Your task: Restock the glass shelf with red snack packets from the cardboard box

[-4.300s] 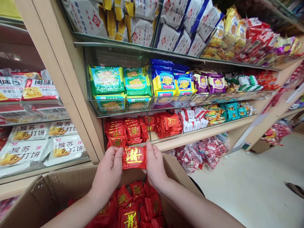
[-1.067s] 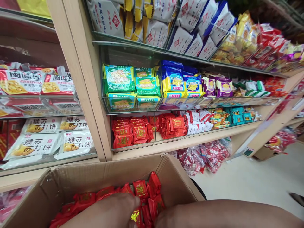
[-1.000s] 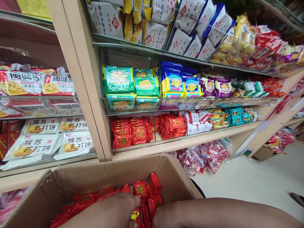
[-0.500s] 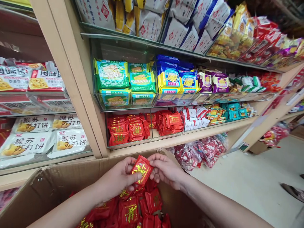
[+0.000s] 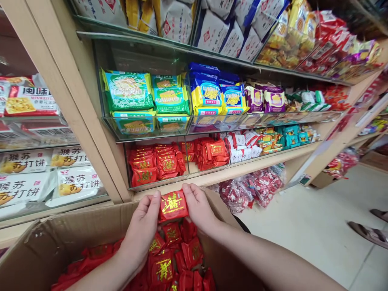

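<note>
- Red packet [image 5: 173,205] with gold writing, held up over the far part of the cardboard box [image 5: 91,220].
- Left hand [image 5: 142,226]: thumb and fingers pinched on the packet's left edge.
- Right hand [image 5: 198,208]: pinched likewise on its right edge.
- Loose packets [image 5: 163,266], also red: heaped inside the box.
- Green packs [image 5: 130,91]: on a shelf beyond the box.
- Plastic bags [image 5: 251,188]: right of the box, on the floor [image 5: 287,226].

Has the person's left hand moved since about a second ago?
Yes, up: the left hand was down inside the cardboard box; now it holds a red packet nearer the shelf's wooden edge.
</note>
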A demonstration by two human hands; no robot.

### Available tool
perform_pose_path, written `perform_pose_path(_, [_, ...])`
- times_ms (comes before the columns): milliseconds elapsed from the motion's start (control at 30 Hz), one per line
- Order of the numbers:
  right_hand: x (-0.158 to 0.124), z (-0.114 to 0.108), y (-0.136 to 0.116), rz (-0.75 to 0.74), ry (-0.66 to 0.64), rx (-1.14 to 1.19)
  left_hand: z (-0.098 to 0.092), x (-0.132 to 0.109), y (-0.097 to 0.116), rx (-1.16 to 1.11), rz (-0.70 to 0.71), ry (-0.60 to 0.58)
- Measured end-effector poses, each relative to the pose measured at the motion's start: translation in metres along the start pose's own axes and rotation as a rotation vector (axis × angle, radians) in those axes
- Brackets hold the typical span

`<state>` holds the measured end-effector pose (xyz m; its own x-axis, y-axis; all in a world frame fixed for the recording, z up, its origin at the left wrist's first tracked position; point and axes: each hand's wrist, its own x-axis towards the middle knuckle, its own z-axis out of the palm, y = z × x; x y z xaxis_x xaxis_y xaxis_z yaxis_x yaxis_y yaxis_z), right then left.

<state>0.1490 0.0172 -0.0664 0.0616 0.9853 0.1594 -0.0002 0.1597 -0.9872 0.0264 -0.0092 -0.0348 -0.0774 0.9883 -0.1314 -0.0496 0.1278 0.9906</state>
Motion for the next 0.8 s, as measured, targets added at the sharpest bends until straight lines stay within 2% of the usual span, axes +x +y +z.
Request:
perform_pose_path(133, [-0.008,0.006,0.007,-0.052,-0.004,-0.037,-0.003,0.008,-0.003,0.052,0.155,-0.007])
perform_pose_path(267, [-0.011,0.006,0.004,-0.086,0.09,-0.051,-0.009,0.017,-0.003,0.265,0.328,0.071])
perform_pose_path(367, [-0.011,0.009,0.005,-0.054,0.154,-0.004,-0.012,0.02,-0.003,0.354,0.386,0.12])
perform_pose_path(467, [-0.011,0.01,0.01,-0.004,0.116,0.093,-0.013,0.02,-0.003,0.393,0.416,0.11])
perform_pose_path(567, [-0.011,0.005,0.012,0.058,-0.034,0.145,-0.015,0.017,-0.002,0.437,0.465,0.084])
perform_pose_path(667, [-0.01,-0.01,0.006,-0.018,-0.227,0.119,-0.017,0.012,-0.001,0.505,0.529,0.019])
perform_pose_path(733, [-0.008,-0.02,-0.003,-0.09,-0.428,0.082,-0.017,0.007,0.001,0.58,0.572,-0.035])
perform_pose_path(800, [-0.004,-0.028,-0.013,-0.087,-0.633,0.021,-0.017,0.004,0.005,0.645,0.607,-0.082])
